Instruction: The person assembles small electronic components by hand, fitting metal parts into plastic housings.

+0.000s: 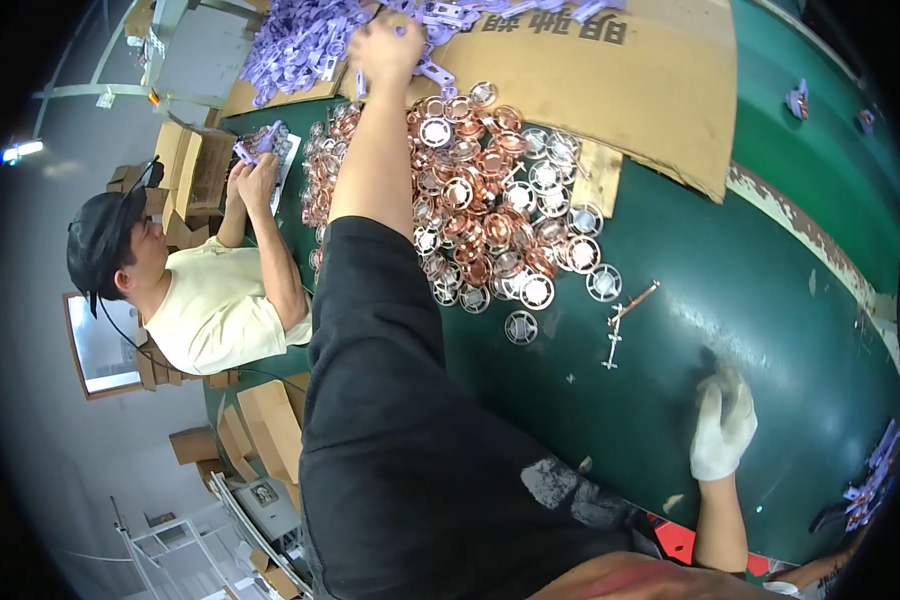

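Reaching at the far left into the purple parts (295,50), heaped beside and partly on a cardboard sheet (660,80). Among them with the bare left hand (385,50), with fingers bent and partly hidden — cannot tell whether wide, narrow or closed on a part.

Stretching the left arm (370,170) over a pile of discs (470,190), copper-coloured and silver, spread on the green table (690,250). Bordered to the right by a board (597,180), partly under the sheet.

At the near right, low over the table with the right hand (725,425), gloved in white — with fingers loosely extended and slightly parted; cannot tell whether touching the tabletop. Strewn between glove and discs with a branched rod (630,315).

Flanked at the left by a person (220,310) in a dark cap and pale shirt, holding a purple piece (253,147) in both hands. Backed there by boxes (270,420). Edged at the near right with a purple cluster (875,480).
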A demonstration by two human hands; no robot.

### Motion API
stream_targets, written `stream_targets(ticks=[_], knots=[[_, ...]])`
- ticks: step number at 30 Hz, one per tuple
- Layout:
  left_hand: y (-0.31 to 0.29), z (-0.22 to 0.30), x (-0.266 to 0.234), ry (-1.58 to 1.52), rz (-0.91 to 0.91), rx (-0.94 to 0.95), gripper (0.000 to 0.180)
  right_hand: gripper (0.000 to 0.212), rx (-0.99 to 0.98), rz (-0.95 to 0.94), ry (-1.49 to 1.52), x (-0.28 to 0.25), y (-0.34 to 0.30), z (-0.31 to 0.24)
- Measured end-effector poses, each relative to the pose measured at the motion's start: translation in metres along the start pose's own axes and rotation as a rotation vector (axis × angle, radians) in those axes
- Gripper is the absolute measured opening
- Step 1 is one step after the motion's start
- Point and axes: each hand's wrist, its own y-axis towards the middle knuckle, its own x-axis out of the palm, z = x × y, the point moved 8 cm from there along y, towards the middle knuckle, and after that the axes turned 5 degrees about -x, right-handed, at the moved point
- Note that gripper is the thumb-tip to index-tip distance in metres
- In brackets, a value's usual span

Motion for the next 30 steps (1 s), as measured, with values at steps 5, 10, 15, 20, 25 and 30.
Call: stream_targets(ticks=[5, 10, 15, 20, 25, 30], knots=[[0.007, -0.061, 0.036, -0.231, -0.345, -0.254, 0.102, 0.022, 0.058, 0.053, 0.062, 0.0, -0.003, 0.005], [0.051, -0.022, 0.076, -0.364, -0.251, 0.052, 0.106, 0.02, 0.073, 0.041, 0.053, -0.003, -0.005, 0.004], [0.072, 0.013, 0.093, -0.366, -0.21, 0.17, 0.101, 0.018, 0.118, 0.082, 0.138, -0.005, -0.011, 0.013], [0.061, 0.044, 0.107, -0.347, -0.32, 0.205, 0.089, 0.017, 0.127, 0.084, 0.12, -0.006, -0.014, 0.018], [0.056, 0.07, 0.095, -0.3, -0.292, 0.36, 0.068, 0.018, 0.092, 0.099, 0.121, -0.004, -0.014, 0.016], [-0.002, 0.131, 0.079, -0.464, -0.54, 0.351, 0.058, 0.017, 0.064, 0.091, 0.053, -0.006, -0.008, 0.009]])
